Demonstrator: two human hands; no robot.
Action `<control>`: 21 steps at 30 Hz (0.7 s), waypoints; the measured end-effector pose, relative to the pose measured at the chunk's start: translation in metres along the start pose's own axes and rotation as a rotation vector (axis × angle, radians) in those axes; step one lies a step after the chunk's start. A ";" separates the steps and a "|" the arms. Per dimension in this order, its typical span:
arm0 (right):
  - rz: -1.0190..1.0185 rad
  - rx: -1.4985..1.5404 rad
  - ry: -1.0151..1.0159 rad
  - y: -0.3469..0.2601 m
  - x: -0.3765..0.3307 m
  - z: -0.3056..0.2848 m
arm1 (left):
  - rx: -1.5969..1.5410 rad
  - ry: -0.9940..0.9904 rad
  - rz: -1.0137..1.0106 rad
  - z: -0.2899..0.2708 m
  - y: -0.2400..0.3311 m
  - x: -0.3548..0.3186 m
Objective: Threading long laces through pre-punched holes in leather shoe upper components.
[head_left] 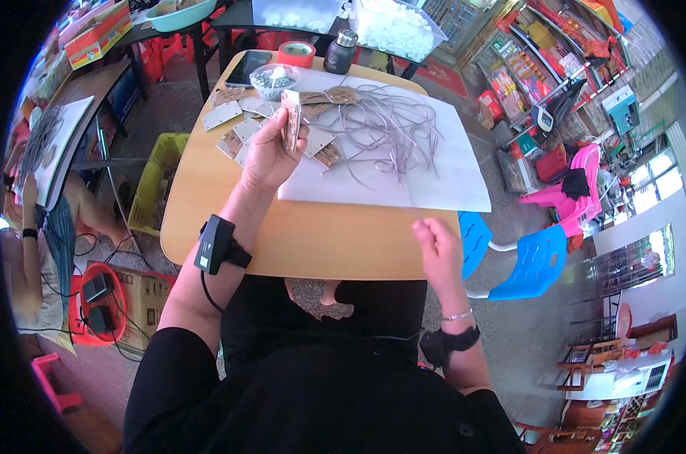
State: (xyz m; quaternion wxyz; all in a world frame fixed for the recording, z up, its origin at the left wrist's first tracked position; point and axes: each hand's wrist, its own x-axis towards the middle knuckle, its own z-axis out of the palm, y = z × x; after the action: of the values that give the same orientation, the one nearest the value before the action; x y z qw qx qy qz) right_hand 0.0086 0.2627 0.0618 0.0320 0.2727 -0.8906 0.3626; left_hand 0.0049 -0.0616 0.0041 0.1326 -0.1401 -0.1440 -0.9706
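Note:
My left hand is raised over the table, gripping a small stack of flat cards upright between thumb and fingers. My right hand is apart from it at the table's right front edge, its fingers curled closed. Whatever they may hold is too small to make out. Loose grey-purple cords lie tangled on a white sheet. Several pale square cards are scattered left of the cords, some beneath my left hand. Behind them stands a clear bowl of small dark pieces.
A roll of red tape, a dark bottle and a phone sit at the table's far edge. Blue chair parts stand at the right, a yellow crate at the left. Another person's hand rests by a side table.

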 end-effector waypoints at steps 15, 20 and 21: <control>-0.250 -0.472 0.532 -0.010 0.069 -0.056 | 0.024 0.109 0.152 -0.017 0.019 0.007; -0.207 -0.399 0.051 -0.008 0.089 -0.041 | 0.135 -0.030 0.059 -0.010 0.011 0.002; 0.045 -0.555 -0.412 0.001 0.091 -0.030 | 0.238 -0.123 -0.060 -0.004 0.014 -0.003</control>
State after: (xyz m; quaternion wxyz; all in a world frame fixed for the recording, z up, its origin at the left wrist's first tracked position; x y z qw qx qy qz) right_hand -0.0738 0.2412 0.1064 -0.0834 0.3015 -0.9488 0.0447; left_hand 0.0104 -0.0748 0.0028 0.1101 -0.1785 -0.2701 -0.9397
